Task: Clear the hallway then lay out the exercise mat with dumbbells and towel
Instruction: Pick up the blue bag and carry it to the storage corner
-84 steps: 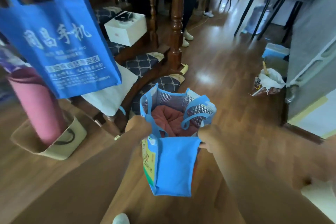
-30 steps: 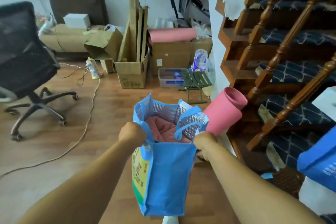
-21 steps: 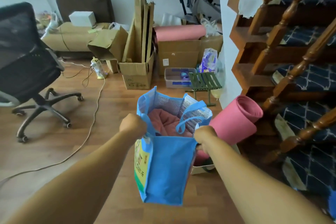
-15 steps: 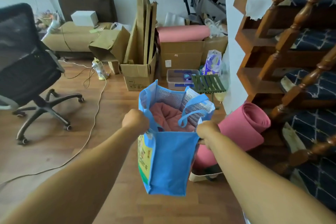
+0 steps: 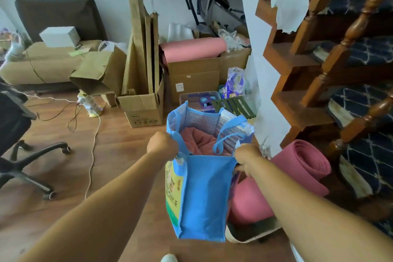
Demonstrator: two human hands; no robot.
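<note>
Hallway-clearing, seemingly: left hand and right hand clench the top edges of the blue fabric tote bag; next it needs setting down aside.

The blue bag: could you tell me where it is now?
Head view, centre: the blue bag hangs gripped by the left hand and right hand, just left of the pink mat leaning by the stairs.

Both hands, left and right, gripped the rim of a blue bag holding a pink towel, beside a rolled mat.
</note>
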